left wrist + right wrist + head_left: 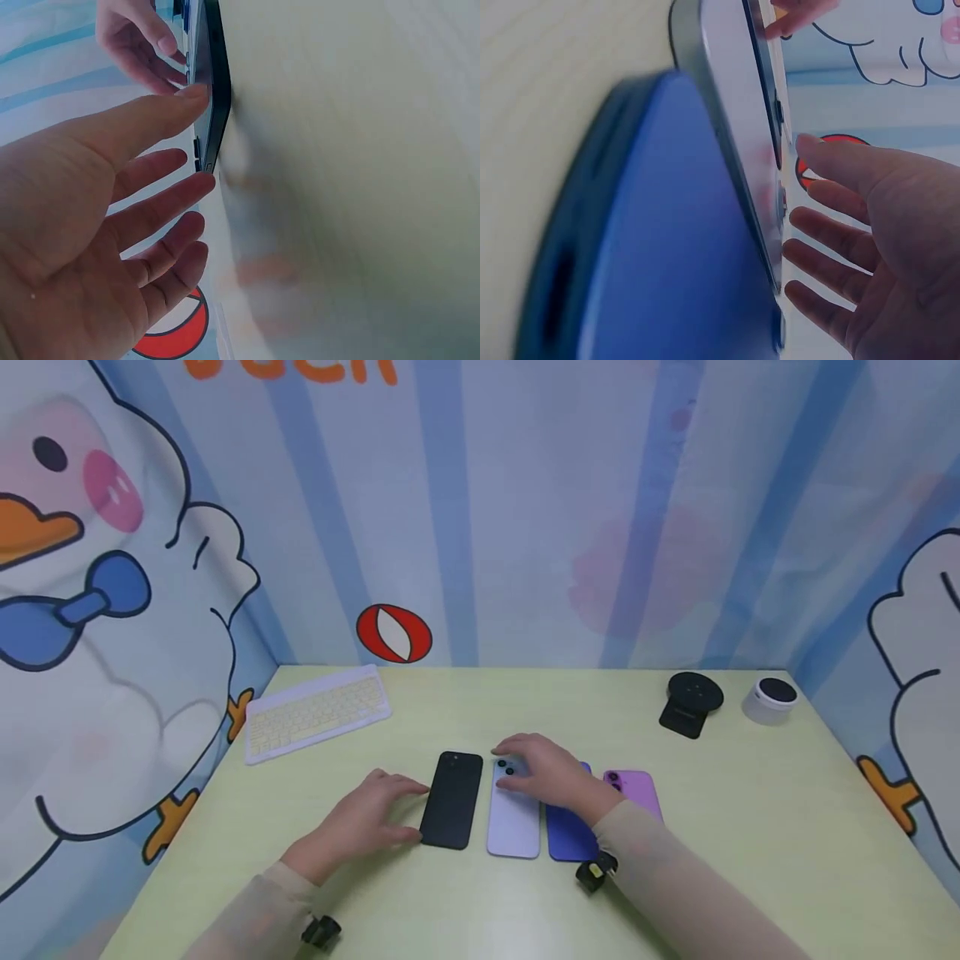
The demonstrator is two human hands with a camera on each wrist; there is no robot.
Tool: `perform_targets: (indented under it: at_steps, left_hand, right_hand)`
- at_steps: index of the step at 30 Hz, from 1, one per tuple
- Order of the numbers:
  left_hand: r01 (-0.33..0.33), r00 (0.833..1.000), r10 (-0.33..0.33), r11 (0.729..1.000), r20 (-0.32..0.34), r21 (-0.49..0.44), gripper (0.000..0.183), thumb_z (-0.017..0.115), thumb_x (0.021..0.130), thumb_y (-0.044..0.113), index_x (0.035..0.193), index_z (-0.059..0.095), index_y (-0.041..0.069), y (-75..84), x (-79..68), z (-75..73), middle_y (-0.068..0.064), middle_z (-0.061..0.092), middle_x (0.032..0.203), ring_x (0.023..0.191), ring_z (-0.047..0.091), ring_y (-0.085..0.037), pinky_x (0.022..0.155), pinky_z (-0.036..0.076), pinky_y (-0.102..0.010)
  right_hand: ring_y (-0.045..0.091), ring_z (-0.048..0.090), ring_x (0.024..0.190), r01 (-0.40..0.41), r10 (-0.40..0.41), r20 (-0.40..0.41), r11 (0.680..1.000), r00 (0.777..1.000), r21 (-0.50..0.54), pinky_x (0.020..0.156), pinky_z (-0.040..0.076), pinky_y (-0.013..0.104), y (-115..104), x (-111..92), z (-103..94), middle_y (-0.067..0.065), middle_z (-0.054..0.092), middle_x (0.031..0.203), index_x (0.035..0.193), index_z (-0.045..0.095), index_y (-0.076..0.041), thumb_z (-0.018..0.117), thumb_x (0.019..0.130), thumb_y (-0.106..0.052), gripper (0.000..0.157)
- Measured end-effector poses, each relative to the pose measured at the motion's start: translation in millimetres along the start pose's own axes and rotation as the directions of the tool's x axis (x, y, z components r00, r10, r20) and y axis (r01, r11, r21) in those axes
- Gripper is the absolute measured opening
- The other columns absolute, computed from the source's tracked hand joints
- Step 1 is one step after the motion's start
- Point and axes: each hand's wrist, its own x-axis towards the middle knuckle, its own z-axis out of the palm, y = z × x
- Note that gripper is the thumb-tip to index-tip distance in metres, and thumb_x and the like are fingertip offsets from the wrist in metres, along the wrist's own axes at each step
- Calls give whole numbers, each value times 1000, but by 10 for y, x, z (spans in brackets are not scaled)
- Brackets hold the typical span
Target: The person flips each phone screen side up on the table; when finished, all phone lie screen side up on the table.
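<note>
Several phones lie back up in a row on the table. My left hand (pixel 358 828) is at the left edge of the black phone (pixel 452 802). In the left wrist view its fingers are spread and fairly straight, with the thumb at the phone's edge (pixel 220 75). Over the top end of the pale lilac phone (pixel 514 822) hovers my right hand (pixel 553 774). Its fingers look extended and apart in the right wrist view, gripping nothing. Under the right wrist lies a blue phone (pixel 568 837), partly hidden. A pink-purple phone (pixel 639 789) is partly covered by the sleeve.
At the back left of the pale yellow table (pixel 480 910) lies a white keyboard (pixel 318 714). A black round-topped stand (pixel 693 693) and a small white cylinder with a dark top (pixel 769 703) are at the back right. A printed curtain (pixel 517 510) hangs behind.
</note>
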Motion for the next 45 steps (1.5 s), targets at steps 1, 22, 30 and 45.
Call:
perform_targets:
  at_steps: [1,22,30,45]
  left_hand:
    - [10,1000,-10,1000,13,-7,61,92,76,26,132,70,16,8,13,13,2,70,132,112,52,-15,98,50,-41]
    - [-42,998,39,998,57,48,71,94,68,38,132,71,17,17,105,73,1,63,138,121,49,-22,101,49,-42]
    - [-31,998,28,998,52,60,77,94,66,39,134,70,16,22,114,45,0,63,140,119,49,-21,99,49,-42]
    - [-83,992,96,985,77,-149,81,94,70,37,142,61,20,-56,137,56,0,57,148,121,48,-21,104,46,-47]
  right_hand:
    - [30,54,138,6,-6,9,1000,1000,15,116,42,47,-8,23,31,9,64,142,137,66,-8,78,93,-28,50]
    - [35,55,132,-45,46,-20,998,999,36,109,44,54,-201,175,302,10,65,137,133,70,-6,89,80,-19,58]
    - [36,53,135,-72,79,-47,988,996,134,112,45,50,-228,179,324,12,63,140,135,68,-3,92,74,-12,66]
    - [35,49,141,-30,54,-102,974,993,223,113,44,53,-248,129,235,10,57,149,143,62,-10,91,80,-24,71]
